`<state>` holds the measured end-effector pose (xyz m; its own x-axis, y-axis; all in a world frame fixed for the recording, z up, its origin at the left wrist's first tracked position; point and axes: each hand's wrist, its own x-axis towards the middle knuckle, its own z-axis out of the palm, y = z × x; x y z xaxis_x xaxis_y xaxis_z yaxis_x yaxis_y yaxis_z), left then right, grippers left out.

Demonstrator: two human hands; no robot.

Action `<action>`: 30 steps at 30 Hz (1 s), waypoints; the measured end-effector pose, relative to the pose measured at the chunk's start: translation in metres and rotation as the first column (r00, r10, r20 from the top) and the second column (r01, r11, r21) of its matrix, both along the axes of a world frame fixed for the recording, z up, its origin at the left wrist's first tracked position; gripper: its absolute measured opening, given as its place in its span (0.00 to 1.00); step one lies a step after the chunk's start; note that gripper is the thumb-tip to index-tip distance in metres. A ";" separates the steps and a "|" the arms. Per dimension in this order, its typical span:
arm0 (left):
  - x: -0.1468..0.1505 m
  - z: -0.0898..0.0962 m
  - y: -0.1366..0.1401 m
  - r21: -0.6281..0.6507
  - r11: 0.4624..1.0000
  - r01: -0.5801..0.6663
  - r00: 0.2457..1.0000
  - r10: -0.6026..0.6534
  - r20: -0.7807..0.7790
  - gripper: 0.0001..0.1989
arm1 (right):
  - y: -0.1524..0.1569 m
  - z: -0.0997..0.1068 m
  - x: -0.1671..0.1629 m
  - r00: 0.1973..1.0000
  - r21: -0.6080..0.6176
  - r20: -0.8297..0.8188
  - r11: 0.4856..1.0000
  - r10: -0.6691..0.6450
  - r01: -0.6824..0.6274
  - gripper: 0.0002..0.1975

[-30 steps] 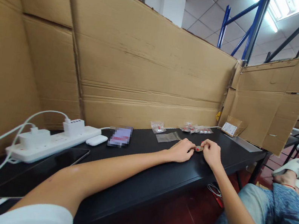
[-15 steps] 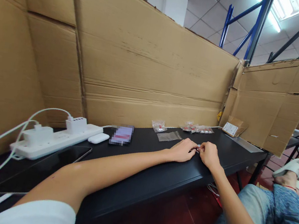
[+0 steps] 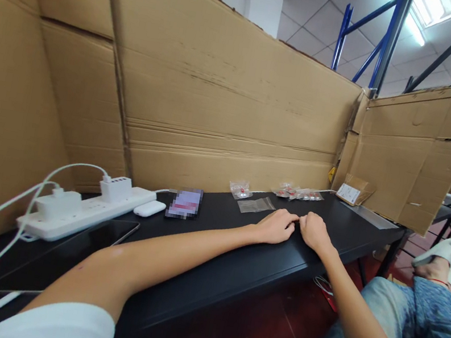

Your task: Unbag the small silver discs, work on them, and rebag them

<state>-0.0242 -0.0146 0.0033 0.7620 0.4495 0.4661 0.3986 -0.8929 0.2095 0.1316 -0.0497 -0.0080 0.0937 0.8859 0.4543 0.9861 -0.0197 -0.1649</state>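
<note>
Over the black tabletop [image 3: 232,256], my left hand [image 3: 277,227] and my right hand [image 3: 314,230] meet at their fingertips. Both hands are closed, with fingers curled inward and pinched close together. Whatever lies between the fingers is hidden behind them and too small to name. Just beyond my left hand lies a flat clear plastic bag [image 3: 256,205]. Further back, near the cardboard wall, are a small clear bag with red and silvery bits [image 3: 240,189] and a row of several similar bags [image 3: 297,193].
A white power strip [image 3: 88,212] with plugs and cables, a white case [image 3: 149,209], a phone [image 3: 184,203] and a dark tablet [image 3: 68,252] lie on the left. Cardboard walls [image 3: 228,100] stand behind. A labelled parcel [image 3: 353,191] sits at the right end.
A small shiny, reddish thing showed between my fingertips before; now it is hidden. My right hand has shifted very slightly and its fingers have turned inward.
</note>
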 end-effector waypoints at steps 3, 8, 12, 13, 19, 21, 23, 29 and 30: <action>0.000 0.000 0.001 -0.035 0.999 0.001 1.000 -0.001 -0.012 0.20 | 0.005 -0.001 0.012 0.992 0.057 -0.113 0.997 -0.050 0.057 0.19; 0.000 -0.004 0.005 -0.005 1.000 0.024 0.999 -0.024 -0.045 0.21 | 0.011 -0.009 0.028 0.942 0.174 -0.327 0.976 -0.071 0.134 0.18; 0.000 -0.006 0.008 0.055 0.989 -0.138 0.990 0.140 -0.031 0.21 | 0.010 -0.013 0.026 0.947 0.198 -0.321 0.977 -0.006 0.074 0.11; 0.000 -0.006 0.008 0.061 0.976 -0.210 0.976 0.213 -0.036 0.21 | 0.008 -0.012 0.024 0.947 0.215 -0.318 0.976 0.032 0.039 0.10; -0.001 -0.003 0.012 0.017 0.912 -0.409 0.910 0.410 -0.068 0.15 | -0.015 -0.002 0.007 0.901 0.304 -0.261 0.915 0.347 -0.264 0.06; -0.002 -0.002 0.015 -0.050 0.893 -0.447 0.894 0.444 -0.053 0.12 | -0.022 0.001 0.001 0.883 0.270 -0.219 0.895 0.415 -0.354 0.05; -0.004 -0.001 0.020 -0.150 0.868 -0.474 0.878 0.478 -0.008 0.10 | -0.026 0.003 -0.003 0.882 0.244 -0.173 0.886 0.439 -0.393 0.05; -0.006 -0.002 0.030 -0.372 0.839 -0.397 0.825 0.504 0.255 0.05 | -0.023 0.002 -0.001 0.891 0.249 -0.144 0.887 0.431 -0.389 0.08; -0.006 -0.003 0.030 -0.403 0.841 -0.362 0.820 0.493 0.292 0.05 | -0.022 0.002 0.000 0.888 0.266 -0.156 0.884 0.433 -0.384 0.09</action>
